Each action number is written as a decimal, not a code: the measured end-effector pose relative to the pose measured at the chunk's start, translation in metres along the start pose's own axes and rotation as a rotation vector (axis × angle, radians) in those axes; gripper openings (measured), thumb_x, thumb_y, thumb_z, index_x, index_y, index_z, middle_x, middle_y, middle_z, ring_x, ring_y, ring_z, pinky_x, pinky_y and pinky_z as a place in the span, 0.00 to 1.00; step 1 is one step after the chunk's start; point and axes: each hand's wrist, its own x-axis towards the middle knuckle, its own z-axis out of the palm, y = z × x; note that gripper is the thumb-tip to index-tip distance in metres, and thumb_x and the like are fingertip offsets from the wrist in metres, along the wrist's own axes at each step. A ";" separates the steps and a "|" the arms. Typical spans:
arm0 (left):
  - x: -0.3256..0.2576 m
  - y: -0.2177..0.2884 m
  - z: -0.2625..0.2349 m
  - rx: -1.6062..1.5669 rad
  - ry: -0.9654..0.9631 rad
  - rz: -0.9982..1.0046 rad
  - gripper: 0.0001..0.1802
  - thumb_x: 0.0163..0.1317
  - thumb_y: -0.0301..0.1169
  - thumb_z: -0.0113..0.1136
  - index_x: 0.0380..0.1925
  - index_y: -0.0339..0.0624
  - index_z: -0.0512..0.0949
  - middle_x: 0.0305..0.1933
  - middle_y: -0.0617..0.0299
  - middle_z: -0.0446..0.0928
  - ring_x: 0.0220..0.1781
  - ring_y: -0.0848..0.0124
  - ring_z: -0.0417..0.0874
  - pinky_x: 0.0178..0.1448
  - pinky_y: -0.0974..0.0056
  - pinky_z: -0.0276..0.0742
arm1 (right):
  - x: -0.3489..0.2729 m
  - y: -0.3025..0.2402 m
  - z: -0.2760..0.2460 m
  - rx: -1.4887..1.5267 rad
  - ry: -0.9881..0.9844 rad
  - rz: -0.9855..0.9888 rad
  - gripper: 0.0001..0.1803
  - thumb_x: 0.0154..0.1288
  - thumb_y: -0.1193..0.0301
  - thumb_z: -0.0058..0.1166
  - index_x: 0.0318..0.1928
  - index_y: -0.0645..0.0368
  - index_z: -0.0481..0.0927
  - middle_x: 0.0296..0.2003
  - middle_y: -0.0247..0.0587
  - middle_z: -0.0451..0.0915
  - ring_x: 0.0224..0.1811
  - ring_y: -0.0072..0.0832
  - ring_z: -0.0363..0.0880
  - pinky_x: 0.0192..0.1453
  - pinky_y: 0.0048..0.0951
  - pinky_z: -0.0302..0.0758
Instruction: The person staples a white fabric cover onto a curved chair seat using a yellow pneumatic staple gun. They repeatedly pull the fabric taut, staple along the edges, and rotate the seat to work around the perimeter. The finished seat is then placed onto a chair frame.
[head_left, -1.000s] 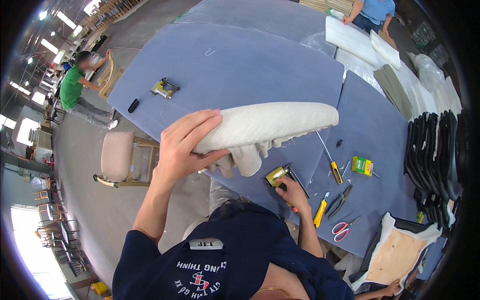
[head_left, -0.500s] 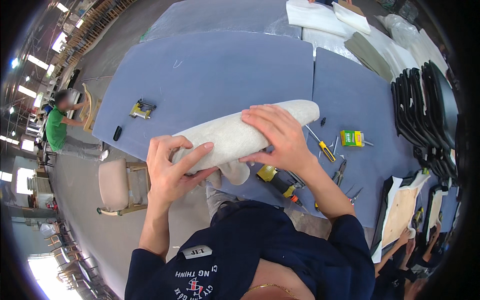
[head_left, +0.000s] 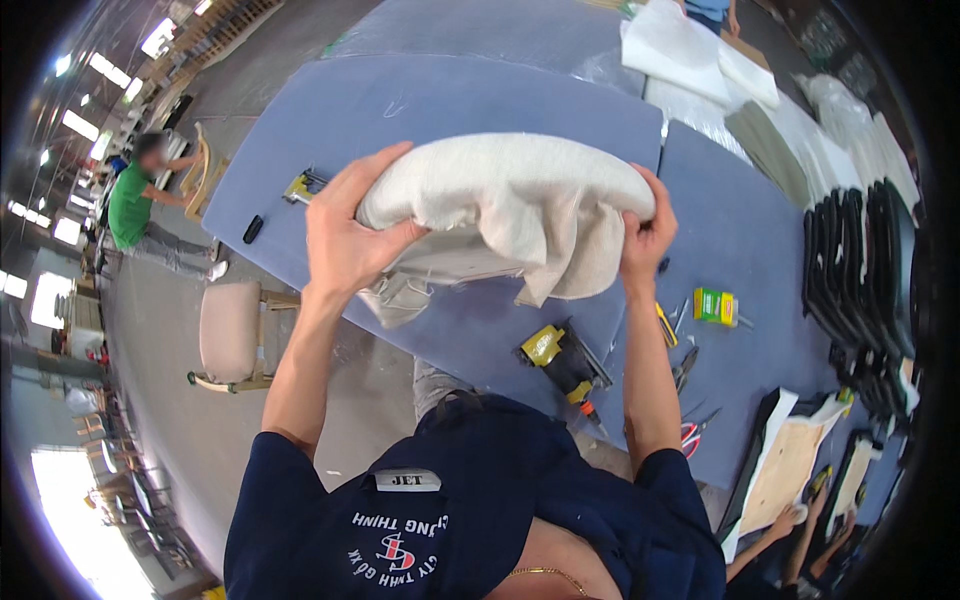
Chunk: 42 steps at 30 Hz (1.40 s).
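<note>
A curved pad covered in cream fabric (head_left: 500, 165) is held up over the blue-grey table (head_left: 460, 95), its smooth padded edge facing away from me. Loose, wrinkled fabric hangs from its near side, and threads trail at the lower left. My left hand (head_left: 345, 235) grips the left end, thumb on the near side and fingers behind. At the right end my right hand (head_left: 648, 235) pinches the pad and its fabric edge. Below it, a yellow and black staple gun (head_left: 565, 368) lies at the table's near edge.
A second staple gun (head_left: 303, 186) and a black object (head_left: 253, 229) lie left. At right are a screwdriver (head_left: 666, 325), a green-yellow box (head_left: 714, 306), pliers (head_left: 686, 368), red-handled scissors (head_left: 691, 438) and stacked black pads (head_left: 850, 270). A chair (head_left: 230, 335) and a person in green (head_left: 133, 205) are left.
The pad has been turned, so its underside with the loose fabric now shows. My right hand has moved from its middle to the right end; my left hand stays at the left end.
</note>
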 end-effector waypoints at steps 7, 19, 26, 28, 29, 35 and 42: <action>-0.022 -0.014 0.021 0.325 -0.007 -0.089 0.33 0.47 0.32 0.78 0.59 0.50 0.85 0.57 0.55 0.86 0.55 0.56 0.89 0.58 0.57 0.84 | -0.179 0.041 0.040 0.063 0.161 0.751 0.17 0.79 0.65 0.58 0.58 0.63 0.78 0.48 0.42 0.82 0.49 0.30 0.84 0.50 0.31 0.81; -0.030 0.003 0.039 0.438 -0.013 -0.029 0.37 0.46 0.28 0.78 0.62 0.52 0.83 0.58 0.57 0.85 0.55 0.55 0.88 0.57 0.56 0.83 | -0.075 -0.067 0.094 1.067 0.399 1.354 0.20 0.78 0.46 0.55 0.50 0.49 0.80 0.35 0.30 0.81 0.33 0.17 0.77 0.39 0.29 0.76; -0.029 -0.003 0.038 0.401 -0.048 -0.019 0.37 0.49 0.26 0.77 0.64 0.47 0.81 0.58 0.54 0.85 0.57 0.57 0.87 0.61 0.57 0.81 | -0.101 -0.031 0.100 0.150 0.061 0.681 0.29 0.75 0.51 0.62 0.63 0.62 0.78 0.47 0.39 0.85 0.46 0.35 0.85 0.56 0.38 0.80; -0.028 0.001 0.036 0.376 -0.088 -0.052 0.34 0.53 0.25 0.76 0.64 0.43 0.81 0.59 0.51 0.85 0.60 0.59 0.87 0.65 0.58 0.78 | -0.094 -0.027 0.081 0.068 -0.165 0.811 0.33 0.75 0.50 0.62 0.66 0.64 0.75 0.54 0.42 0.84 0.51 0.39 0.85 0.62 0.40 0.78; -0.025 0.003 0.034 0.335 -0.144 -0.077 0.35 0.55 0.28 0.75 0.66 0.42 0.79 0.62 0.50 0.83 0.63 0.59 0.85 0.67 0.57 0.76 | -0.097 -0.023 0.086 0.114 -0.103 0.789 0.31 0.75 0.50 0.62 0.65 0.62 0.76 0.53 0.40 0.84 0.49 0.37 0.84 0.57 0.38 0.79; 0.022 -0.028 0.000 -0.211 -0.711 -0.238 0.45 0.72 0.54 0.62 0.78 0.34 0.63 0.76 0.49 0.70 0.75 0.59 0.72 0.80 0.55 0.64 | -0.108 -0.026 0.109 0.633 0.043 1.136 0.31 0.76 0.49 0.60 0.68 0.55 0.74 0.54 0.37 0.81 0.52 0.27 0.78 0.50 0.32 0.77; 0.079 -0.033 0.122 -0.589 -1.109 -1.105 0.34 0.79 0.57 0.51 0.63 0.38 0.80 0.63 0.52 0.82 0.64 0.64 0.82 0.69 0.56 0.78 | -0.135 -0.028 0.106 0.567 0.071 0.904 0.34 0.78 0.49 0.57 0.72 0.59 0.69 0.61 0.43 0.78 0.65 0.31 0.75 0.69 0.35 0.72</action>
